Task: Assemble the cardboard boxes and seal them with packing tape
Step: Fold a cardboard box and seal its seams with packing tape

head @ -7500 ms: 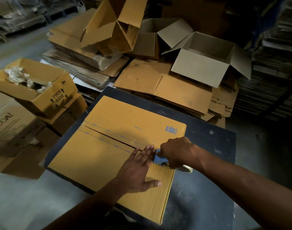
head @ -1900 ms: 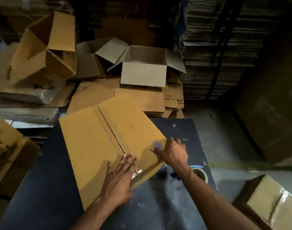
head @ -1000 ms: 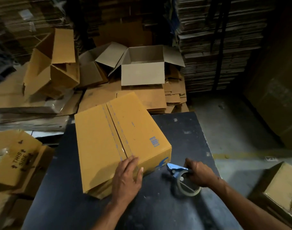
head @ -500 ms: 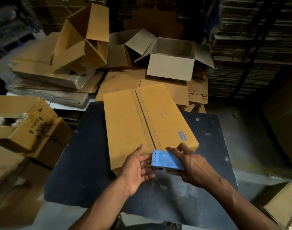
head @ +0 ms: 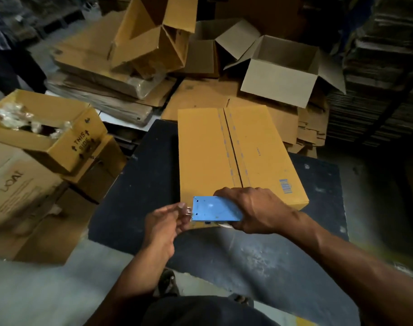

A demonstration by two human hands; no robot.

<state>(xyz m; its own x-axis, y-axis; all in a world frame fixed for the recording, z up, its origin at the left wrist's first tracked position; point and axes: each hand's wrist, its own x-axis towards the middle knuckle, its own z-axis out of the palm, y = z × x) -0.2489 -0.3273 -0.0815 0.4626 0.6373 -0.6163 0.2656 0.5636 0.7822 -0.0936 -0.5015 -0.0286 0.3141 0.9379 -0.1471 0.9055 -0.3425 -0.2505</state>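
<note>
A yellow-brown cardboard box (head: 238, 151) lies flaps-closed on the dark table (head: 135, 191), its centre seam running away from me with clear printed tape along it. My right hand (head: 255, 209) grips a blue tape dispenser (head: 213, 209) just in front of the box's near edge. My left hand (head: 163, 222) pinches the clear tape end at the dispenser's left side.
Open boxes (head: 283, 74) and flattened cardboard (head: 200, 97) are heaped beyond the table. An open box marked THIS SIDE UP (head: 48, 130) sits on other cartons (head: 20, 184) to the left. Stacked cardboard (head: 384, 67) fills the right. Bare floor shows near left.
The box has turned so its seam points away from me. My right hand picked up the dispenser from the table, and my left hand left the box and now pinches the tape end.
</note>
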